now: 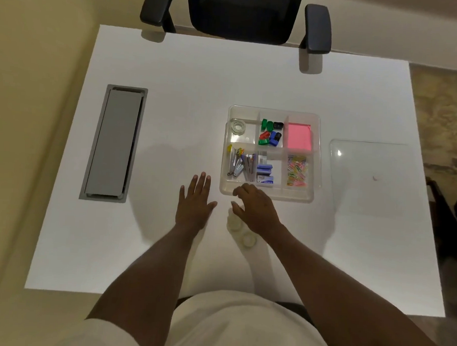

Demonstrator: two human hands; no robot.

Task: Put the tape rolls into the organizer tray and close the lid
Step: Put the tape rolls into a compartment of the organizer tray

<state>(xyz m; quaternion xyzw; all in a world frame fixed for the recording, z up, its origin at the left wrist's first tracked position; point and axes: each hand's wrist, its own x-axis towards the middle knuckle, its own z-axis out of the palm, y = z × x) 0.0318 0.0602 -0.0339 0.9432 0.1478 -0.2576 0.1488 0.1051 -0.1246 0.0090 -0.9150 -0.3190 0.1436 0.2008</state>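
Note:
A clear plastic organizer tray point(318, 156) with several compartments stands on the white desk. One clear tape roll point(238, 126) lies in its far left compartment. Two more clear tape rolls point(248, 240) lie on the desk just in front of the tray; one is partly under my right hand. My right hand point(254, 206) hovers over them with curled, spread fingers and holds nothing that I can see. My left hand point(194, 200) rests flat on the desk to the left, fingers apart. The clear lid point(375, 178) lies flat to the right of the tray.
The tray's other compartments hold coloured sharpeners, a pink note pad point(299, 137), staple removers, staple boxes and paper clips. A grey cable hatch point(112, 143) is set into the desk at the left. A black office chair point(243, 15) stands at the far edge.

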